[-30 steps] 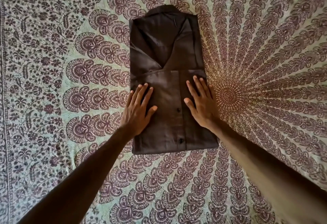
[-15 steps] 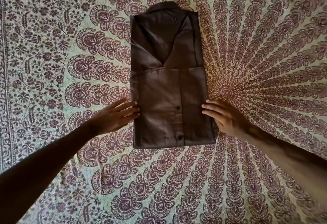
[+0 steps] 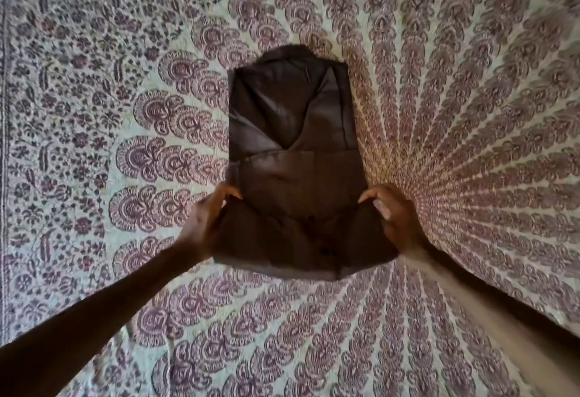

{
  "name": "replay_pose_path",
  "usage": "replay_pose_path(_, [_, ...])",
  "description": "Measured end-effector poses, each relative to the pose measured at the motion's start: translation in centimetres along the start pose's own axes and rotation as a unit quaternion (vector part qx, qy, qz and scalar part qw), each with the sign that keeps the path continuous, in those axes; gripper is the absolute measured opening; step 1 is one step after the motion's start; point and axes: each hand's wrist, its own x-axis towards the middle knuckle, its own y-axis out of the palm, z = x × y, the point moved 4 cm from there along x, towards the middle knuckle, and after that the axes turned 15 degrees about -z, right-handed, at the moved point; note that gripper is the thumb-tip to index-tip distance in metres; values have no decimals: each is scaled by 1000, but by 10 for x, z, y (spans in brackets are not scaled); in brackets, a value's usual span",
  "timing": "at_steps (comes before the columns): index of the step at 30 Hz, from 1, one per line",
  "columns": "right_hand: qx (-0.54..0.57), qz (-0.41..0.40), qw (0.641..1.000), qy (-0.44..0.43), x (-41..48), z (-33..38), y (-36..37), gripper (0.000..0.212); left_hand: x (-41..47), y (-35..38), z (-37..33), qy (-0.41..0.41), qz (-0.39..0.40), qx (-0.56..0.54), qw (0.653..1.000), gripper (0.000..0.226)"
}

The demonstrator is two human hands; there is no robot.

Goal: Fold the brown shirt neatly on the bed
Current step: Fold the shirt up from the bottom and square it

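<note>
While the shirt [image 3: 292, 120] lies folded into a narrow rectangle on the bed [image 3: 94, 120], collar at its far end, 2 hands hold its near part. The left hand [image 3: 205, 224] grips the shirt's left edge, fingers curled round the cloth. The right hand [image 3: 397, 221] grips the right edge likewise. Between them the cloth buckles and sags. The frame is blurred.
</note>
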Motion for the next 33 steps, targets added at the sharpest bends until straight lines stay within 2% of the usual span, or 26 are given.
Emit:
replay_pose_path(2, [146, -25, 985, 92, 40, 15, -1, 11, 35, -5, -13, -60, -60, -124, 989, 26])
replay_pose_path(4, [205, -68, 962, 168, 91, 23, -2, 16, 74, -7, -7, -139, -119, -194, 964, 30])
replay_pose_path(7, [176, -82, 943, 270, 150, 6, 14, 10, 120, -2, 22, -306, -158, -166, 924, 21])
replay_pose_path(8, [169, -64, 940, 289, 159, -3, 22, 12, 129, 3, 31, -336, -159, -151, 916, 21])
replay_pose_path(10, [138, -25, 942, 304, 163, -22, 40, 21, 139, 13, 43, -362, -152, -95, 915, 36])
replay_pose_path(13, [37, -37, 964, 262, 161, -33, 52, 29, 136, 20, 43, -328, -139, 39, 934, 38])
replay_pose_path(16, [-80, -106, 970, 204, 157, -30, 56, 18, 125, 21, 33, -272, -173, 116, 940, 36])
replay_pose_path(22, [-157, -197, 953, 170, 140, -23, 56, 27, 115, 23, 23, -241, -219, 125, 937, 34])
replay_pose_path(27, [-243, -205, 934, 161, 125, -20, 58, 30, 101, 25, 18, -200, -252, 159, 934, 27])
replay_pose_path(33, [-248, -241, 927, 142, 125, -19, 59, 31, 92, 36, 7, -220, -283, 97, 928, 27])
